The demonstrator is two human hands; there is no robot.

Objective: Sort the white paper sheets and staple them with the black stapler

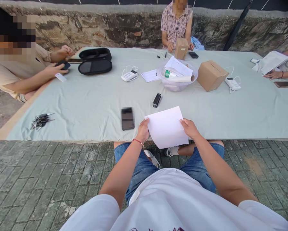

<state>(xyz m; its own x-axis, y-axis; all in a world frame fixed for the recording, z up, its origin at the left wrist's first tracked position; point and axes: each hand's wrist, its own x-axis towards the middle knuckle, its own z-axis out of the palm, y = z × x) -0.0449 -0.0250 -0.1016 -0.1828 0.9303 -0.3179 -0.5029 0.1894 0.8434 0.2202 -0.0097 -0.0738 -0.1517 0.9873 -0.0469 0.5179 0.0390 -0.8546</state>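
Observation:
A white sheet of paper (167,128) is held tilted over the table's near edge, its lower part hanging above my lap. My left hand (143,130) grips its left edge, thumb on top. On the opposite edge, my right hand (190,127) pinches the paper the same way. Whether it is one sheet or a thin stack I cannot tell. Just beyond the paper lies a black stapler (156,100). Left of my left hand is a dark, blurred-out flat object (127,119), perhaps a phone.
A cloth-covered table (91,106) spreads ahead. On it are keys (41,121), an open black case (95,65), a plastic basin (180,85) with papers and a bottle, a cardboard box (212,76) and white corded devices (130,75). Other people sit at the left, far and right sides.

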